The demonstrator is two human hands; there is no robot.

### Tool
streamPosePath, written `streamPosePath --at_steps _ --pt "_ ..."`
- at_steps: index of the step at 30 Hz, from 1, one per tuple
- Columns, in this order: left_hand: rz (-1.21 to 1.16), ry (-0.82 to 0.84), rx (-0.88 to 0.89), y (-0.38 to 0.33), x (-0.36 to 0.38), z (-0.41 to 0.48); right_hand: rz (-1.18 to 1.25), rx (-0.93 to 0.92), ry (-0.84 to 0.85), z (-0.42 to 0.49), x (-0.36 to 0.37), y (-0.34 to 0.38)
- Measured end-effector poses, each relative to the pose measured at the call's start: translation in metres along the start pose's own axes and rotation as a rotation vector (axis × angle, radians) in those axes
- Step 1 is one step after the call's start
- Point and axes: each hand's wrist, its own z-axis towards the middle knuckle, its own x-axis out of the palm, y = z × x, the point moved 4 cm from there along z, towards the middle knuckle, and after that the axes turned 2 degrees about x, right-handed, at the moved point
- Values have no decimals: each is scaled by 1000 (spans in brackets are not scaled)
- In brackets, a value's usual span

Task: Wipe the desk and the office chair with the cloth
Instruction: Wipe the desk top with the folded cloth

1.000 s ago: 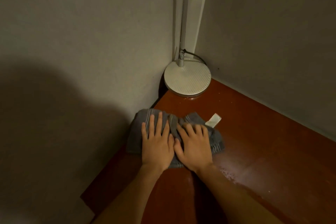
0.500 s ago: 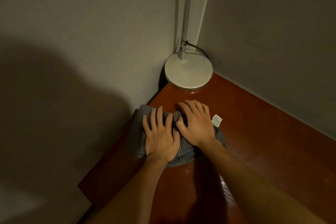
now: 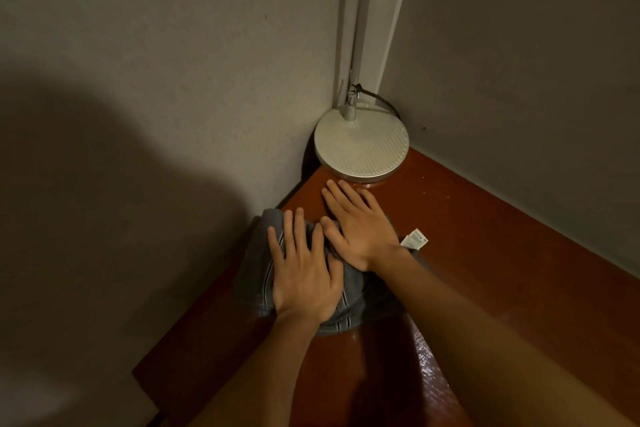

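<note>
A grey striped cloth [image 3: 254, 267] lies bunched on the reddish-brown desk [image 3: 485, 253], close to the left wall. My left hand [image 3: 303, 274] presses flat on the cloth with fingers spread. My right hand [image 3: 360, 227] lies flat further forward, its palm on the cloth and its straight fingertips reaching onto bare wood just short of the lamp base. A white tag [image 3: 414, 239] of the cloth sticks out to the right of my right wrist. The office chair is out of view.
A round white lamp base [image 3: 362, 146] with its pole and a dark cable stands in the desk's far corner, where two grey walls meet. The desk's left edge runs along the wall. A wet sheen shows on the wood near my right forearm.
My right hand has slid forward over the cloth toward the lamp base, fingertips now past the cloth's edge. My left hand has stayed pressed on the cloth.
</note>
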Motion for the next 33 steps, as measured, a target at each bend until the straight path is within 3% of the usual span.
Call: streamPosePath --at_steps 9,21,27,30,33 --pt "-7 -8 12 -1 -1 0 53 137 -48 -14 1 -16" --pt "-33 -43 15 0 2 -2 -62 130 -9 -33 -13 -66" --pt "-41 -54 19 0 3 -1 -170 618 -68 -55 -36 -159" --pt "-28 -60 20 -2 2 -1 -127 466 -128 -53 -42 -142" --pt "-29 -62 24 -2 2 -1 -63 253 -27 -48 -31 -112"
